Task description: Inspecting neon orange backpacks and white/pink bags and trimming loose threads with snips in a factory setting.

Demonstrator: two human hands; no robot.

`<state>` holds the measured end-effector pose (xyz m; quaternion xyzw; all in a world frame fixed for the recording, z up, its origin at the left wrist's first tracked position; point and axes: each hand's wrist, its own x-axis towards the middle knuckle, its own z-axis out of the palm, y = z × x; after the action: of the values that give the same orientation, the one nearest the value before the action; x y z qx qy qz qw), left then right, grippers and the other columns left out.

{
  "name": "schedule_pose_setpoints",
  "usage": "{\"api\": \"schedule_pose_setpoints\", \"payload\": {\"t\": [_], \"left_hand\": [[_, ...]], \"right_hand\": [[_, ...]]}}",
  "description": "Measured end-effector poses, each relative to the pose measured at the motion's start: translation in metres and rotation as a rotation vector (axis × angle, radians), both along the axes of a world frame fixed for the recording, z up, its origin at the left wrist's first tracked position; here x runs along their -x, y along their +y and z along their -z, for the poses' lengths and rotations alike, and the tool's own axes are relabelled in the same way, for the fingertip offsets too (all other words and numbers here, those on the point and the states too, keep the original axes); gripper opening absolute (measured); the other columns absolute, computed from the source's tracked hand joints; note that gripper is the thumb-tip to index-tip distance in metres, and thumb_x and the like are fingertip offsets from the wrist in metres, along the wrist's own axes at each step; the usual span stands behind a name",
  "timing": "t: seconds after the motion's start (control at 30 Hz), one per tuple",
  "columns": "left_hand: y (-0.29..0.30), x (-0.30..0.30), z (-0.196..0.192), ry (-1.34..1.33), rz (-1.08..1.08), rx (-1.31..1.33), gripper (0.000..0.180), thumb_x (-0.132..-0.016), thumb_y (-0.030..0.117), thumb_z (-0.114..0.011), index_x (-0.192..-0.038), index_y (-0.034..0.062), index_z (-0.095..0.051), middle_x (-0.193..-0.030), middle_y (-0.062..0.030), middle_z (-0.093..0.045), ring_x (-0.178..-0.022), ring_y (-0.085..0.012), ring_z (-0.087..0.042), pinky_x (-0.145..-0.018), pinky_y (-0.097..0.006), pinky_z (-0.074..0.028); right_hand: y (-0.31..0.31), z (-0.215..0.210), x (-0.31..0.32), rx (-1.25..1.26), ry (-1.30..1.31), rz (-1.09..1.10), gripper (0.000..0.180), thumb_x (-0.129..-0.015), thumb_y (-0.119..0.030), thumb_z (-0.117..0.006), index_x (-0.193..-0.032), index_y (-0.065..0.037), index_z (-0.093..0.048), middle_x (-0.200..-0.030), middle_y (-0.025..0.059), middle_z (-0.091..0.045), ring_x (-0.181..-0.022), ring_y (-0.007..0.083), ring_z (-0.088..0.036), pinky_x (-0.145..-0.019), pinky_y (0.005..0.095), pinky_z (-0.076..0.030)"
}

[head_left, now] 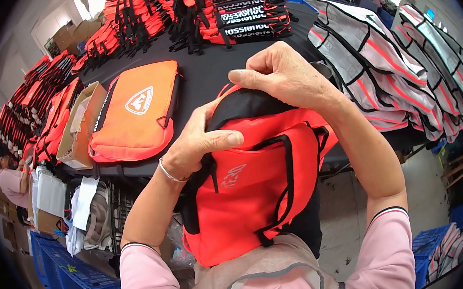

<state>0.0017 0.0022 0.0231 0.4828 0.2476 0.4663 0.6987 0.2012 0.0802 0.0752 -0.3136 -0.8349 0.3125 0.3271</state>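
Note:
A bright red and black backpack (252,197) stands upright against my body at the table's edge, with a padded strap on its right side. My left hand (204,138) is closed round the bag's upper left edge, thumb lying across the red fabric. At the black top of the bag, my right hand (286,75) is curled with its thumb pressed to the bent fingers, gripping the top edge. What exactly lies between those fingertips is hidden. Beside my left hand, a flat orange bag (139,111) with a white shield emblem rests on the black table (198,65).
Stacks of red and black bags (243,13) rise at the back. Grey panels with red strips and black edging (372,63) are piled at the right. An open cardboard box (81,129) stands left of the orange bag. Blue crates (73,276) and another person (14,180) are at the left.

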Motion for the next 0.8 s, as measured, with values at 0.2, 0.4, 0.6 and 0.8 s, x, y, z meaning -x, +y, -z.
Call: {"api": "schedule_pose_setpoints", "payload": {"t": [0.2,0.4,0.6,0.8], "left_hand": [[0.0,-0.005,0.011,0.105,-0.005,-0.157,0.043,-0.073,-0.002,-0.08,-0.113,-0.0021,-0.064,-0.102,-0.0041,-0.069,-0.09,-0.0103,-0.065,-0.085,-0.025,-0.053],[-0.022,-0.021,0.029,0.061,-0.064,-0.09,0.036,-0.077,0.007,-0.081,-0.108,-0.0008,-0.066,-0.099,-0.0005,-0.068,-0.086,-0.0074,-0.062,-0.08,-0.023,-0.051],[-0.01,-0.01,0.032,-0.244,-0.163,-0.027,0.024,-0.096,0.016,-0.062,-0.111,-0.0019,-0.062,-0.103,-0.0081,-0.069,-0.094,-0.0128,-0.067,-0.086,-0.028,-0.055],[-0.011,-0.008,0.039,-0.227,-0.114,-0.073,0.022,-0.099,0.015,-0.057,-0.111,-0.003,-0.064,-0.103,-0.008,-0.069,-0.089,-0.0106,-0.067,-0.081,-0.024,-0.056]], "right_hand": [[-0.009,0.001,0.013,-0.328,-0.063,0.151,0.043,-0.085,-0.029,-0.072,-0.059,0.003,-0.057,-0.047,0.0104,-0.042,-0.044,0.0163,-0.038,-0.045,0.0318,-0.036],[0.003,0.02,0.034,-0.235,-0.16,0.234,0.038,-0.08,-0.029,-0.071,-0.062,0.002,-0.06,-0.054,0.0147,-0.054,-0.047,0.0257,-0.05,-0.052,0.0395,-0.044],[0.015,0.029,0.024,-0.235,-0.08,0.184,0.044,-0.086,-0.031,-0.071,-0.061,0.003,-0.057,-0.047,0.0075,-0.041,-0.047,0.0134,-0.034,-0.047,0.0347,-0.037],[0.005,0.026,0.021,-0.206,-0.138,0.235,0.047,-0.087,-0.039,-0.067,-0.062,-0.001,-0.061,-0.054,0.0136,-0.054,-0.052,0.0297,-0.056,-0.056,0.0396,-0.047]]}}
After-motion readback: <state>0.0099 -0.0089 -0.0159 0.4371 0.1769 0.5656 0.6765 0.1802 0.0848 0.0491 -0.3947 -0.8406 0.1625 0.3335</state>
